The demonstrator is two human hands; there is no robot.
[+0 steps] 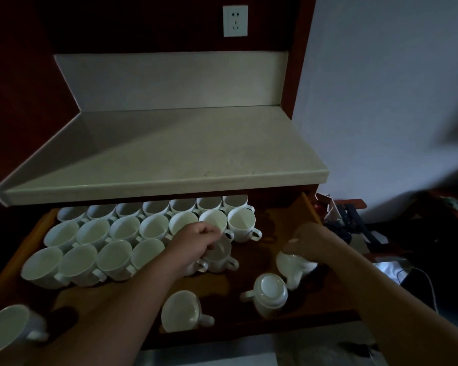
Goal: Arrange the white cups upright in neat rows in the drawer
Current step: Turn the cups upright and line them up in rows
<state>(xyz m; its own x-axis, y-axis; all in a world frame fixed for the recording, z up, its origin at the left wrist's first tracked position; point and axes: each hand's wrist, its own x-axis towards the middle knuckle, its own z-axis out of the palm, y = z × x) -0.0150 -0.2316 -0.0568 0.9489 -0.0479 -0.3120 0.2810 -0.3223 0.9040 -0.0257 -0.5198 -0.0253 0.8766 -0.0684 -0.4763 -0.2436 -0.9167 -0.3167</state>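
Observation:
An open wooden drawer (311, 207) holds several white cups. Three rows of upright cups (124, 228) fill its back left part. My left hand (196, 243) grips the rim of an upright cup (220, 256) at the right end of the front row. My right hand (308, 240) holds a cup lying on its side (292, 268) at the drawer's right. In front of that, one cup stands upside down (271, 293). Another cup lies tilted on its side (181, 311) near the front edge. A further cup (7, 327) sits at the near left corner.
A pale countertop (169, 159) overhangs the drawer's back row. A wall socket (235, 21) sits above it. To the right of the drawer, dark clutter and cables (354, 228) lie on the floor. Bare drawer floor (273, 228) shows at the back right.

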